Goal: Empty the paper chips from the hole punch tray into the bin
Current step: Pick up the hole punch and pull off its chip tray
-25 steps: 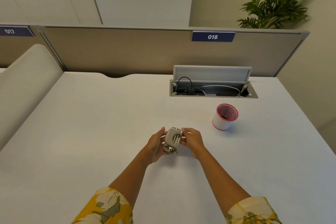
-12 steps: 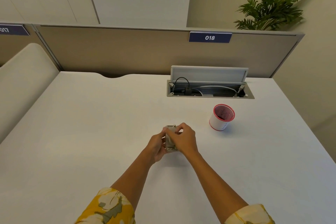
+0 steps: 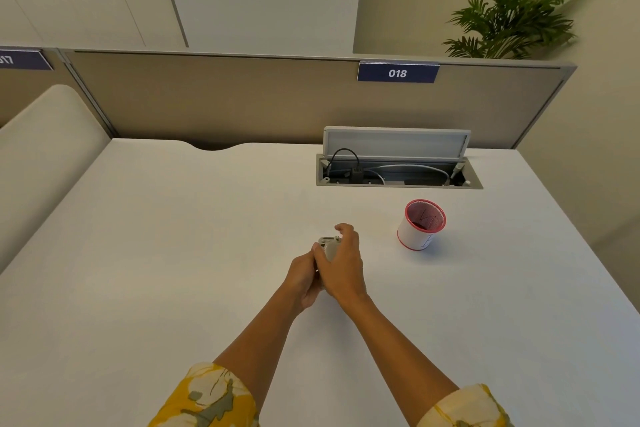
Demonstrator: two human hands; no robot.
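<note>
A small beige hole punch (image 3: 328,247) is held over the middle of the white desk (image 3: 173,253). My left hand (image 3: 304,279) grips it from the left and below. My right hand (image 3: 343,265) wraps over its top and right side, hiding most of it; only its far end with metal pins shows. The tray and any paper chips are hidden by my fingers. The bin (image 3: 420,224), a small white cup with a red rim and pink inside, stands upright on the desk to the right of my hands, apart from them.
An open cable box (image 3: 398,170) with its lid raised and cords inside is set in the desk behind the bin. A beige partition (image 3: 242,100) with a "018" label closes the far edge. A cushioned divider (image 3: 41,156) lies left. A plant (image 3: 512,17) stands at the back right.
My right hand has moved from the punch's right side over its top, covering most of it. The punch has turned and sits lower between both hands.
</note>
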